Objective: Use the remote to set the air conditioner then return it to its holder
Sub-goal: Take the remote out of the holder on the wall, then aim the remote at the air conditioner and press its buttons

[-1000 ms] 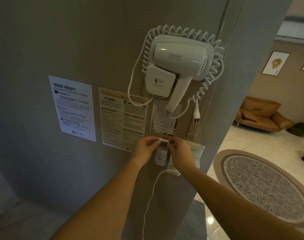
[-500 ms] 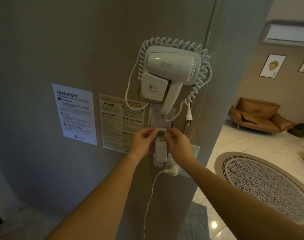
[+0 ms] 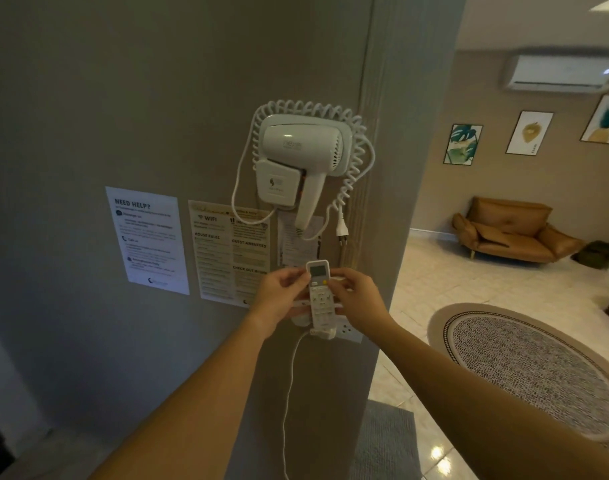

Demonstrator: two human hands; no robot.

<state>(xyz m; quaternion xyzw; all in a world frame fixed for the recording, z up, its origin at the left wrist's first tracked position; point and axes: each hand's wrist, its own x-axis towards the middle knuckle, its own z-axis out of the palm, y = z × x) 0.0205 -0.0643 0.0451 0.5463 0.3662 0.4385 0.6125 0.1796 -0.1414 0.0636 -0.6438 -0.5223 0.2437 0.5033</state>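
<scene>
Grey-brown wall (image 3: 88,98) fills the left and middle of the view, ending at a corner with a lit room to the right. On that room's far wall hangs the air conditioner (image 3: 559,72), high up, above three framed prints (image 3: 530,133). Below them stand a tan sofa (image 3: 511,230) and a round patterned rug (image 3: 538,368) on the tiled floor. A white hair dryer (image 3: 303,150) with a coiled cord is mounted on the near wall, above printed notices (image 3: 147,240). Lower down, the left hand (image 3: 279,299) and right hand (image 3: 358,299) meet at the white remote (image 3: 319,292), held upright in front of the wall, screen at the top. Each hand's fingers pinch one long edge of the remote. Whether its lower end sits in a holder cannot be told. A white plug (image 3: 325,332) and cable hang just beneath.
</scene>
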